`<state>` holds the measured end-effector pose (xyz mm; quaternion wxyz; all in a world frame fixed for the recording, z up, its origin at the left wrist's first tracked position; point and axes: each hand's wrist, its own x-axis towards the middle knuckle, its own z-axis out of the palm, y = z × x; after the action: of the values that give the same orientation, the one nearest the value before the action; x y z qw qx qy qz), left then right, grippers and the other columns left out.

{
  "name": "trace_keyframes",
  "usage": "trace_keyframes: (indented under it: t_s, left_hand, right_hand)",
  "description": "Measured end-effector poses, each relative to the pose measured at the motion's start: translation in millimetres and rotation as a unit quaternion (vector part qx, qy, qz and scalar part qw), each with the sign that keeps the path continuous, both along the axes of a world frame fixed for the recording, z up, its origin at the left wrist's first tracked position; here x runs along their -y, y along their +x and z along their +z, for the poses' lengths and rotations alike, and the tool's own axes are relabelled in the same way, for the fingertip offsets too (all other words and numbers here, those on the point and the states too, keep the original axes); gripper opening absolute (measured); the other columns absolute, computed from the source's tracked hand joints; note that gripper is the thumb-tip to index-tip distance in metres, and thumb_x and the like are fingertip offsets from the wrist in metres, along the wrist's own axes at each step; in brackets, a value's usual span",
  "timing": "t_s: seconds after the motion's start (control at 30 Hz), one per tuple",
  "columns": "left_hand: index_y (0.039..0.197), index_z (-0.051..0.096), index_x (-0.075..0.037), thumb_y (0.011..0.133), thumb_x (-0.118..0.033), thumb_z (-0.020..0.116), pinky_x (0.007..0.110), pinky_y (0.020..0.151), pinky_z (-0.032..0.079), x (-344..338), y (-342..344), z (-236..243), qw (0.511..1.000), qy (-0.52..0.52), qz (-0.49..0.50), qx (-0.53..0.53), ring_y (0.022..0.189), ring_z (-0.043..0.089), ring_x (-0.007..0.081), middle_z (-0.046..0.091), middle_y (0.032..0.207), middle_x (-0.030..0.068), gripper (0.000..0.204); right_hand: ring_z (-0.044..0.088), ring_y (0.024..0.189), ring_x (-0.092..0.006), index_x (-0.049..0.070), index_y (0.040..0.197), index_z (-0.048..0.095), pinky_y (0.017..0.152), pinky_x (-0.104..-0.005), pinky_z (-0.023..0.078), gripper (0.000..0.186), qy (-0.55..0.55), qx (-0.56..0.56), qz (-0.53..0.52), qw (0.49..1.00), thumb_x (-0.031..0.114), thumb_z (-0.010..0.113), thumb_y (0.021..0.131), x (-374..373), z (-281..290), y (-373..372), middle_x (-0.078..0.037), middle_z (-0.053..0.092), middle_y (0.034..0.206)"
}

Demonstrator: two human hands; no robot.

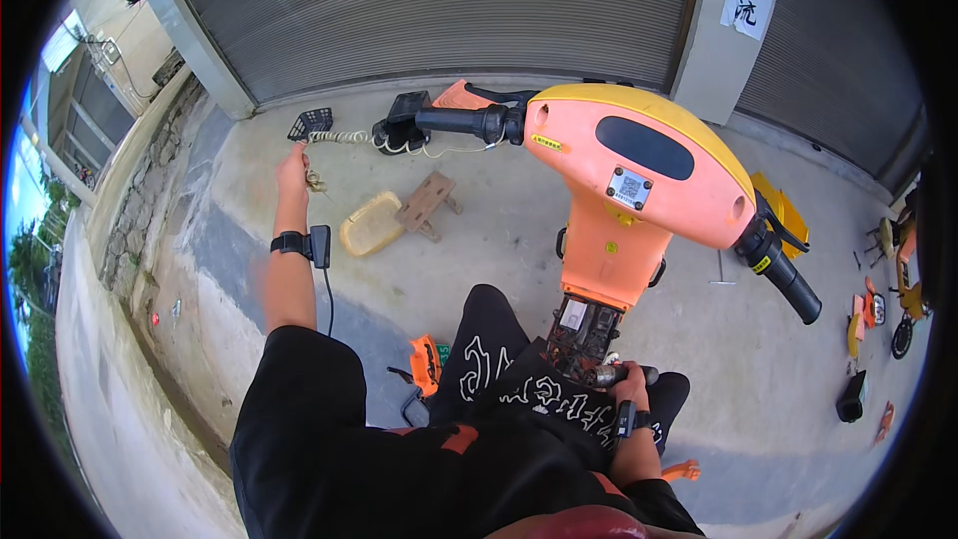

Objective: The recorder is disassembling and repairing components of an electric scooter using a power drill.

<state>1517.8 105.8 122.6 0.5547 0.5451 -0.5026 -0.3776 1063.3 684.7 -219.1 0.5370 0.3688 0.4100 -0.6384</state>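
Observation:
My left arm reaches far out to the left, and my left hand (293,168) is closed around a cream coiled cord (341,137). From there the cord runs right, past a black box-like part, to the scooter's left handlebar grip. A small tangle of thin strands hangs beside this hand. My right hand (633,387) is closed on a grey cylindrical tool (607,375) low at the scooter's open body; its exact kind is unclear. In front of me stands the pink and yellow scooter (589,180), with wiring and dark parts exposed in its bay (579,334).
A wooden stool (429,205) and a shallow tan basin (370,225) are on the concrete. A black basket (310,123) sits near the shutter (429,20). Orange panels (426,364) lie by my left leg. At right are a yellow panel (781,210) and several loose scooter parts.

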Motion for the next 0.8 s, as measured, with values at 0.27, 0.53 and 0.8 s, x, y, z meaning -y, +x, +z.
trace_keyframes:
  t_s: [0.27,0.53,0.8]
  left_hand:
    - [0.069,0.061,-0.007,0.087,-0.045,0.062,0.025,0.046,0.033,-157.5,-108.6,-171.9,0.904,0.253,-0.309,0.151,0.049,0.042,0.0087,0.048,0.056,-0.0017,0.042]
    - [0.079,0.054,-0.007,0.097,-0.033,0.051,0.024,0.054,0.033,-202.2,-167.0,-42.5,0.864,0.137,-0.48,-0.07,0.058,0.039,0.0069,0.049,0.068,-0.0019,0.032]
    - [0.075,0.045,-0.011,0.085,-0.036,0.07,0.028,0.055,0.028,-202.1,-132.5,27.8,0.747,-0.055,-0.627,-0.212,0.062,0.034,0.012,0.032,0.066,-0.0028,0.037]
  right_hand:
    - [0.055,0.111,-0.0357,0.01,0.107,0.056,0.105,-0.0659,0.019,0.027,0.035,-0.099,0.042,0.994,0.027,0.052,0.086,3.7,10.4,5.3,-0.01,0.062,0.113]
    - [0.055,0.098,-0.0288,0.007,0.098,0.056,0.095,-0.0356,0.043,0.017,0.076,-0.017,0.001,0.997,0.021,0.055,0.087,17.0,29.9,7.6,-0.009,0.061,0.103]
    - [0.059,0.099,-0.0298,0.006,0.101,0.056,0.091,-0.0484,0.046,0.018,0.066,-0.008,-0.028,0.997,0.017,0.053,0.087,25.5,11.8,-0.9,-0.01,0.062,0.105]
